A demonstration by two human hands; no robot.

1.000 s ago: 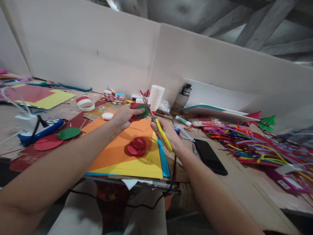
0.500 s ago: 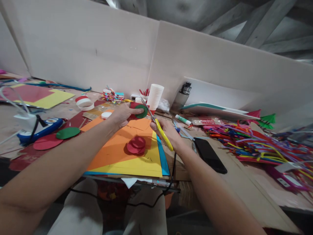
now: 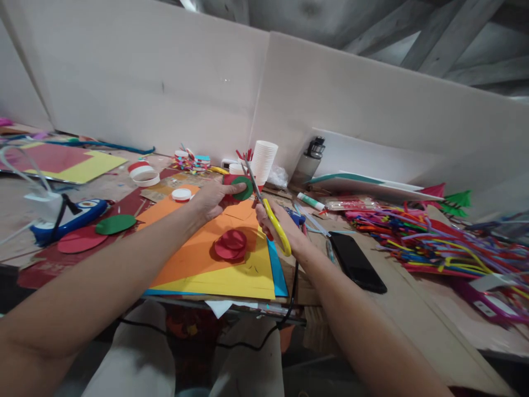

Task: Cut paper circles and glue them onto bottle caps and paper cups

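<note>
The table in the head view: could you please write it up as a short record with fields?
left hand: holds red paper and a green circle
right hand: holds yellow-handled scissors, blades pointing up and away
scissors position: blades close by the green circle; contact unclear
middle: red discs on coloured sheets
left side: larger red disc and green disc
right side: phone, pipe cleaners
back: stacked cups, bottle

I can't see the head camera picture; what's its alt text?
A left hand holds green and red paper beside yellow-handled scissors in the right hand, above a desk of coloured sheets and pipe cleaners.
</note>
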